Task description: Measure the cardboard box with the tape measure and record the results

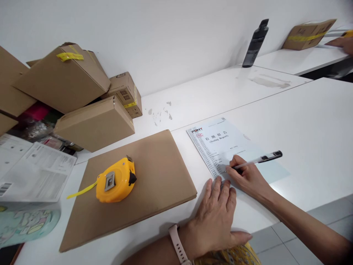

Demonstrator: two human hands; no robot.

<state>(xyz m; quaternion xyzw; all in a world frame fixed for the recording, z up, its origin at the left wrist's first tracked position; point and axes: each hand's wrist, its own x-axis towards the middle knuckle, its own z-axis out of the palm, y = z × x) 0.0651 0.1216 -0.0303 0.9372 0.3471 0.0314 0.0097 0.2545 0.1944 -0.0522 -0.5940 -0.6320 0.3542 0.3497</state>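
Note:
In my right hand (246,176) is a pen (259,161) with a clear barrel and black cap end, its tip down at the left part of a printed testing report (220,147). The report is a pale blue paper lying on the white table. My left hand (216,213) rests flat with fingers spread, fingertips on the report's lower left edge. A pale pink band (178,243) circles the left wrist. To the left, a yellow tape measure (117,180) lies on a flat brown cardboard piece (160,162), a yellow strap trailing from it.
Cardboard boxes (96,121) are piled at the back left against the wall. Nearby lie printed white sheets (35,169) and a pale green patterned item (30,224). A dark bottle (256,44) stands at the back; another person's hand (340,44) shows at far right near a box (307,36).

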